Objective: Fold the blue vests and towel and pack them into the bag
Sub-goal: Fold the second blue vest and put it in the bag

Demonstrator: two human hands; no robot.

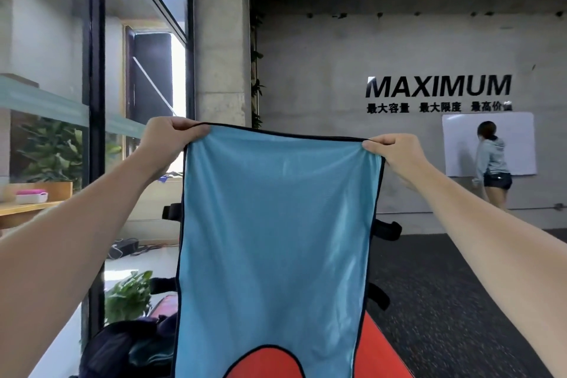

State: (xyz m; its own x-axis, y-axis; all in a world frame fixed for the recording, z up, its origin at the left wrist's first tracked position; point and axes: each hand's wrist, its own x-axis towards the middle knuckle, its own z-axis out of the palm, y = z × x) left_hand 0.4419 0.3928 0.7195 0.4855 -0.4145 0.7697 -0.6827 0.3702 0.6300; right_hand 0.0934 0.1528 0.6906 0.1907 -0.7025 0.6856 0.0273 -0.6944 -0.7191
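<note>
Room: concrete wall [322, 70] ahead of us, glass partition to the left of the vest, dark carpet [460, 301] to its right.

Vest: we hold the blue vest [276, 224] up at arm's length; it hangs flat and unfolded, its black-trimmed hem uppermost and a curved cut-out at its lower edge.

Left hand: our left hand [167, 139] has fingers and thumb clamped together on the vest's upper left corner.

Right hand: our right hand [395, 152] pinches the upper right corner, fingers closed on the cloth.

Bag: a dark bag [116, 347] sits low, left of the vest, beside a potted plant [129, 294]; whether it is open we cannot tell.

Surface: a red-orange surface [383, 356] shows below and behind the vest.

Risks: we judge the thin, slippery cloth could slide from a two-corner pinch and drop; uneven hands would give a skewed fold; the vest also blocks our view of whatever lies behind it.

Bystander: a person [492, 163] stands at a whiteboard [521, 144], well right of the vest.

Writing: "MAXIMUM" [438, 86] in black letters on the wall above the whiteboard, with a line of Chinese characters beneath, "最大容量 最大限度" and a last group that is blurred. No brand shows on the vest.
</note>
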